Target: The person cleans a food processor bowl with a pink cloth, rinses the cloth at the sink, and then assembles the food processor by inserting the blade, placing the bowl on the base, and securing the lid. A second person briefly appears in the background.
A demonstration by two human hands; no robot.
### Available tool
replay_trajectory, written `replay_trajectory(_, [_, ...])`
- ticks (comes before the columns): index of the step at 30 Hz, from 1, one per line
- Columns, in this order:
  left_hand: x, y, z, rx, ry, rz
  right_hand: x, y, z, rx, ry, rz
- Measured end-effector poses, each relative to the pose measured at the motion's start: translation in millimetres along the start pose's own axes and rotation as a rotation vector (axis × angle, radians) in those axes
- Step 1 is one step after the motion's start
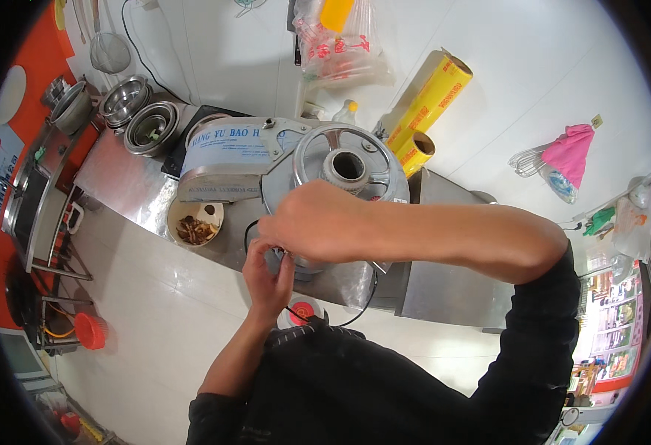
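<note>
My left hand [269, 280] and my right hand [301, 221] meet in front of a grey metal food-cutting machine [275, 178]. The left fingers pinch together just below the right fist; whatever lies between them is too small and covered to name. My right forearm reaches across from the right, hiding part of the machine's front. The machine has a round top with a spoked metal ring [318, 141] and a dark central opening. Left of my hands, a cream bowl [171, 220] with brown cut pieces [198, 230] sits beneath the machine's chute.
Steel bowls [151, 127] stand at the counter's far left, below a hanging strainer [110, 52]. Yellow rolls [431, 96] lean against the wall behind the machine. A pink cloth [569, 154] and whisk [527, 160] hang at right. A red basket [90, 331] is at lower left.
</note>
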State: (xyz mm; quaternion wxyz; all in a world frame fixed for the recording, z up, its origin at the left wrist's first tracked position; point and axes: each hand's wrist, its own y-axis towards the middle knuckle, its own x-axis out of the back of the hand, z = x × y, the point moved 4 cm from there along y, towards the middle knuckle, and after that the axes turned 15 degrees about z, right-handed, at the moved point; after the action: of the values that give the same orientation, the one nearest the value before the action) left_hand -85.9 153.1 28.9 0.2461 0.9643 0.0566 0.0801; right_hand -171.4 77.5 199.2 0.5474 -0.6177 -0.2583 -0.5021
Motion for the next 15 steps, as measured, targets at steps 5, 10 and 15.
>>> replay_trajectory(5, [5.3, 1.7, 8.2, 0.034, -0.101, 0.028, 6.9, 5.1, -4.3, -0.164, 0.038, 0.055])
replay_trajectory(10, [11.9, 8.2, 14.6, 0.033, -0.106, 0.142, 10.4, -1.0, 2.2, -0.071, 0.152, 0.054])
replay_trajectory(15, [13.5, 13.5, 16.9, 0.021, -0.18, 0.175, -8.2, 7.3, 5.6, -0.231, 0.284, 0.027])
